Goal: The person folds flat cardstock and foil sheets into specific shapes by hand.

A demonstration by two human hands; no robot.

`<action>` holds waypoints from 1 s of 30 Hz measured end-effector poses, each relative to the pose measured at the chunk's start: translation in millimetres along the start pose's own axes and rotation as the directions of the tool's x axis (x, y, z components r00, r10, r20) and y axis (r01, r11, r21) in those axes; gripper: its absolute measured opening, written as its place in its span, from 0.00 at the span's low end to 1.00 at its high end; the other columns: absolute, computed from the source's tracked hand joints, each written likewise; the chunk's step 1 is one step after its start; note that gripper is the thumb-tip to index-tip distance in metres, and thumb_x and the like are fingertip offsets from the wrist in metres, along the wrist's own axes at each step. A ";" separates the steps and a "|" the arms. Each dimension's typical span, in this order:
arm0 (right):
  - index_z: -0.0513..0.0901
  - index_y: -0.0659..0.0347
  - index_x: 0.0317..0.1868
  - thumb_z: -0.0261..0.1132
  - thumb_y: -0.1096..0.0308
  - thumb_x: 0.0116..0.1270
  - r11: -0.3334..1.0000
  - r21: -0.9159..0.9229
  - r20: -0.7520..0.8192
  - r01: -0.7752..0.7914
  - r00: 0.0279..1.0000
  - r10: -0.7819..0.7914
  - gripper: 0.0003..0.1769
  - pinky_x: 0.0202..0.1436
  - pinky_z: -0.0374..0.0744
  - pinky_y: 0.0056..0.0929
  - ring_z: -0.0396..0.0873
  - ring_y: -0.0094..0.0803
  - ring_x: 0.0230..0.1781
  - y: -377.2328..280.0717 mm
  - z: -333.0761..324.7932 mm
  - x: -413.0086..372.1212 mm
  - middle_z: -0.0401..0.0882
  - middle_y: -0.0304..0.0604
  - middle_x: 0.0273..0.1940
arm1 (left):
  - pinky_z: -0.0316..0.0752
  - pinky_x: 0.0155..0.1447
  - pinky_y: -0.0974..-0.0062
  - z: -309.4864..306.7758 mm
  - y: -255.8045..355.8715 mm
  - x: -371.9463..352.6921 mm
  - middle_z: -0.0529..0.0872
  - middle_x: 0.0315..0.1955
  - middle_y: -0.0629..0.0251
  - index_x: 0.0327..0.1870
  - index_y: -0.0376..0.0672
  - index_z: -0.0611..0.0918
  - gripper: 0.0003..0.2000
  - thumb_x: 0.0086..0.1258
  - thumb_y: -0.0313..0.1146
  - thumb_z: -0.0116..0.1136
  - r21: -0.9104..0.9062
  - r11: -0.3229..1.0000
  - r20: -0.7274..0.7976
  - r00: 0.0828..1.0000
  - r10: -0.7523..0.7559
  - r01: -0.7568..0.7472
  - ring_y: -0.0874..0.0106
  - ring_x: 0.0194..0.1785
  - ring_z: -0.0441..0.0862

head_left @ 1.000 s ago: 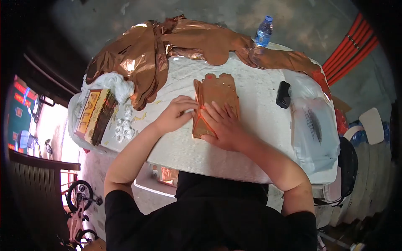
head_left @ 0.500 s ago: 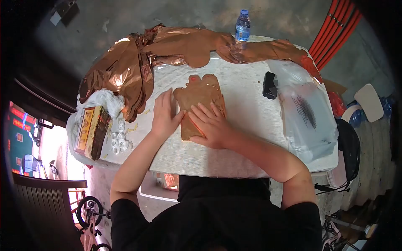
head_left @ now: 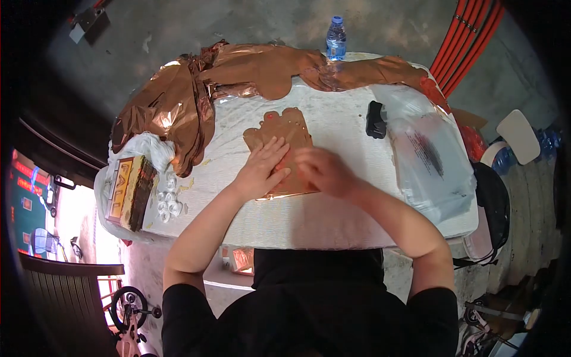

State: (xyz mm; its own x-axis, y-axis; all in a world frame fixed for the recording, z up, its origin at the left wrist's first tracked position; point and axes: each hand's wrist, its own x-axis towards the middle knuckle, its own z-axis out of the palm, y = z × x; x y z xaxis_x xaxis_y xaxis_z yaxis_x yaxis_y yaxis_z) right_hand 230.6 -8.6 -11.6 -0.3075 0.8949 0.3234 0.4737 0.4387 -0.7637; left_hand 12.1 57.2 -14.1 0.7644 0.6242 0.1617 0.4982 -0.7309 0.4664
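A flat copper-coloured foil piece (head_left: pixel 285 130) with a scalloped top edge lies at the middle of the white table (head_left: pixel 357 178). My left hand (head_left: pixel 260 168) rests flat on its left part, fingers stretched out. Over its right part is my right hand (head_left: pixel 326 171), blurred by motion, with its fingers bent; whether it grips anything is hidden. Large crumpled copper foil sheets (head_left: pixel 172 110) spread along the back and left of the table.
A water bottle (head_left: pixel 336 39) stands at the back edge. On the right are a black object (head_left: pixel 376 119) and clear plastic bags (head_left: pixel 428 160). A yellow box-like stack (head_left: pixel 128 190) and small white rolls (head_left: pixel 168 205) lie on the left.
My left hand has moved right, from the foil piece's left edge onto its surface. My right hand has shifted right and its fingers have bent. The foil piece's lower part looks wider.
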 end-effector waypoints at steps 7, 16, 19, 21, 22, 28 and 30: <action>0.80 0.62 0.50 0.61 0.74 0.58 0.891 -0.437 -0.043 0.124 0.986 -0.159 0.17 0.56 0.74 0.38 0.75 0.42 0.50 26.9 -23.5 -19.1 0.79 0.43 0.49 | 0.45 0.78 0.59 -2.6 4.0 1.0 0.62 0.72 0.49 0.69 0.38 0.67 0.29 0.71 0.41 0.55 -0.006 1.000 0.012 1.000 -0.010 0.010 0.57 0.77 0.53; 0.79 0.63 0.52 0.64 0.74 0.56 0.865 -0.460 -0.010 0.202 0.973 -0.233 0.21 0.57 0.73 0.39 0.74 0.43 0.50 25.6 -20.7 -16.2 0.77 0.45 0.48 | 0.51 0.77 0.59 -3.3 -1.4 -0.9 0.67 0.69 0.47 0.65 0.36 0.72 0.27 0.65 0.35 0.62 -0.159 0.987 -0.046 0.998 -0.035 0.028 0.54 0.76 0.56; 0.79 0.61 0.53 0.64 0.70 0.57 0.845 -0.488 0.073 0.220 0.975 -0.211 0.21 0.60 0.69 0.43 0.72 0.44 0.53 23.7 -22.6 -16.3 0.74 0.45 0.52 | 0.53 0.76 0.59 -2.2 -3.1 -1.1 0.67 0.68 0.48 0.64 0.36 0.73 0.27 0.64 0.34 0.64 -0.175 0.984 -0.049 0.997 -0.052 0.042 0.54 0.75 0.57; 0.79 0.58 0.54 0.62 0.65 0.61 0.834 -0.519 0.087 0.186 0.982 -0.165 0.19 0.66 0.64 0.52 0.68 0.46 0.59 23.6 -21.6 -17.5 0.70 0.47 0.57 | 0.54 0.76 0.59 -0.9 -4.3 -1.2 0.67 0.68 0.48 0.64 0.36 0.73 0.27 0.64 0.34 0.64 -0.176 0.983 -0.049 0.997 -0.056 0.047 0.54 0.75 0.57; 0.79 0.58 0.54 0.62 0.65 0.61 0.835 -0.518 0.088 0.185 0.983 -0.162 0.19 0.66 0.64 0.52 0.68 0.46 0.59 22.5 -21.7 -17.8 0.70 0.47 0.57 | 0.54 0.76 0.59 -1.3 -4.1 -1.0 0.67 0.68 0.49 0.64 0.36 0.73 0.27 0.64 0.34 0.64 -0.170 0.985 -0.050 0.998 -0.049 0.040 0.54 0.75 0.57; 0.81 0.56 0.53 0.55 0.57 0.68 0.865 -0.487 0.177 0.124 0.983 -0.042 0.19 0.74 0.49 0.60 0.63 0.46 0.66 21.9 -23.0 -15.7 0.65 0.48 0.61 | 0.53 0.76 0.59 -2.6 -1.6 -0.6 0.67 0.69 0.50 0.64 0.38 0.74 0.26 0.64 0.34 0.64 -0.147 0.988 -0.039 0.998 -0.047 0.041 0.55 0.75 0.57; 0.82 0.57 0.51 0.53 0.56 0.69 0.883 -0.448 0.186 0.140 0.981 -0.062 0.18 0.75 0.46 0.58 0.62 0.45 0.67 25.4 -24.4 -15.1 0.64 0.48 0.61 | 0.53 0.76 0.59 -3.4 -1.0 -0.5 0.67 0.69 0.50 0.64 0.38 0.74 0.26 0.64 0.34 0.64 -0.137 0.990 -0.036 0.998 -0.045 0.039 0.55 0.75 0.57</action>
State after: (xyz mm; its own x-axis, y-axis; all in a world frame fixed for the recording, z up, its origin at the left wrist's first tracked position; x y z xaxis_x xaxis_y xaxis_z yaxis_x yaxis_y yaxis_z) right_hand 267.4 -9.0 -22.2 -0.4839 0.8354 0.2606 0.7447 0.5495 -0.3788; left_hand 9.8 58.6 -11.7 0.7262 0.6656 0.1719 0.4671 -0.6612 0.5870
